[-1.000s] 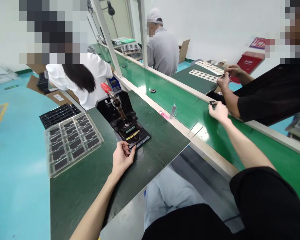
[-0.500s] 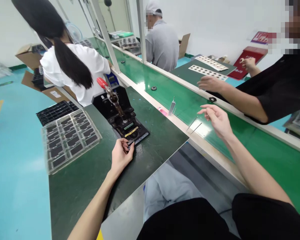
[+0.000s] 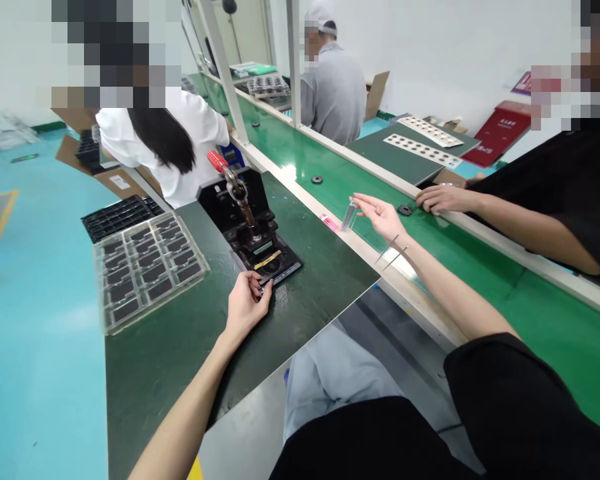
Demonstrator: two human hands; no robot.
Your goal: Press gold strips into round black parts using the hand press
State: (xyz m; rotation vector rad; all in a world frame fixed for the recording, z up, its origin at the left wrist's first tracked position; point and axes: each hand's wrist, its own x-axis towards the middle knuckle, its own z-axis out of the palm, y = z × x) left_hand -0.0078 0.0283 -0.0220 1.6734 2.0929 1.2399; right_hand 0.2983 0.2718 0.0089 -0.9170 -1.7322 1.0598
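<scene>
Left hand (image 3: 246, 307) curled at the press (image 3: 253, 250) (grip unclear), right hand (image 3: 383, 219) open, clear tray (image 3: 193, 243) of dark parts (image 3: 153, 273)

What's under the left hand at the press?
The left hand rests over the dark green mat, its fingertips at the near edge of the black press base. Whatever lies beneath the palm and fingers is hidden.

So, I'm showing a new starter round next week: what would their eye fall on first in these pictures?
The black lever press with a red handle stands on the dark green bench, the left hand at its front edge. Left of it lies a clear tray of dark parts. To the right, a bright green conveyor bench runs into the distance, the open right hand above it.
</scene>
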